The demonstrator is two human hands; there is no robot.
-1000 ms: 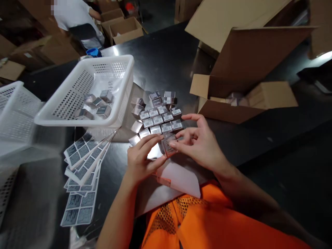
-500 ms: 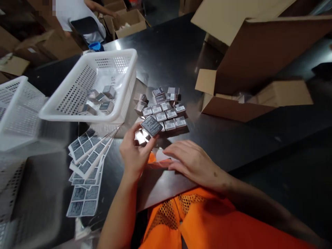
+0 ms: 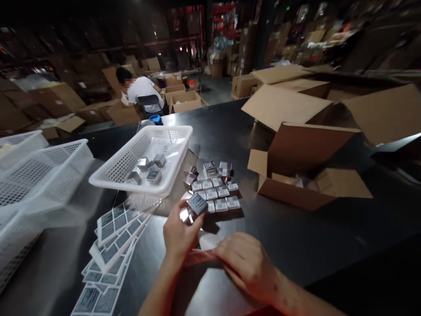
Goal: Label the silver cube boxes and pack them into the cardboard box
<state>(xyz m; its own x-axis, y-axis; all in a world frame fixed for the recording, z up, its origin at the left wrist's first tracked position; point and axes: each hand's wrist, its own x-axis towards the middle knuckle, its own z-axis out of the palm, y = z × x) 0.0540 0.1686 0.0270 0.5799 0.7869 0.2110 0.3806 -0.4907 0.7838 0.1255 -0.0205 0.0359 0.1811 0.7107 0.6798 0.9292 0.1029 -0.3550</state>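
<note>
My left hand (image 3: 180, 230) is closed around a small silvery box (image 3: 197, 204), its dark printed face turned up. Lower and to the right, my right hand (image 3: 245, 259) has its fingers curled together at a whitish piece (image 3: 209, 240) with a reddish strip below it; what it grips is hidden. Just beyond the held box, several small boxes with barcode labels (image 3: 211, 193) stand in close rows on the dark metal table. Sheets of dark rectangular labels (image 3: 113, 250) lie fanned out to the left of my left arm.
A white perforated basket (image 3: 167, 186) with several small boxes in it stands at the back left. More white baskets (image 3: 59, 164) are at the far left. An open carton (image 3: 292, 197) sits on the right, larger cartons behind it. A seated person (image 3: 144, 92) is beyond the table.
The view has tilted up, so the room beyond now shows. My left hand still holds the box. The fingers of my right hand, stretched out before, have curled in.
</note>
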